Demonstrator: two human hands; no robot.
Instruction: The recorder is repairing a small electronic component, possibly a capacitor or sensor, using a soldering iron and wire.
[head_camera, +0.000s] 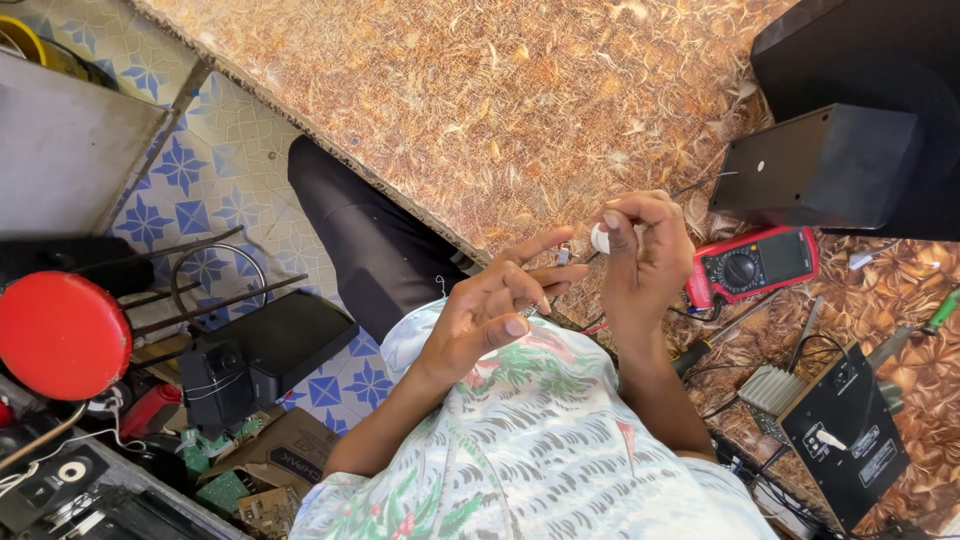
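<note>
Pinching a small white round part (600, 238) between thumb and fingertips, the right hand (645, 255) is raised above the near edge of the bench (480, 110), its fingers curled tight about the piece; the left hand (500, 310) sits just beside it, index finger stretched toward the white part, thumb and other fingers closed on a small metal piece (562, 256), too small to tell what kind; the 2 hands are near each other but not touching; a thin red wire (596, 327) shows below them at the bench edge.

To the right of the right hand lies a red multimeter (752, 264) with a dark dial, flat on the bench; behind it stands a black speaker box (820, 165), and a larger black cabinet (880, 50) fills the corner; nearer the person lie a ribbed metal heat sink (772, 388), a black amplifier panel (845, 435) with loose wires, and a green-handled screwdriver (940, 312).

On the tiled floor (190, 170) to the left stand a red round stool (60, 335), a small black speaker (215, 385), a cardboard box (285, 450) and green circuit boards (222, 490).
</note>
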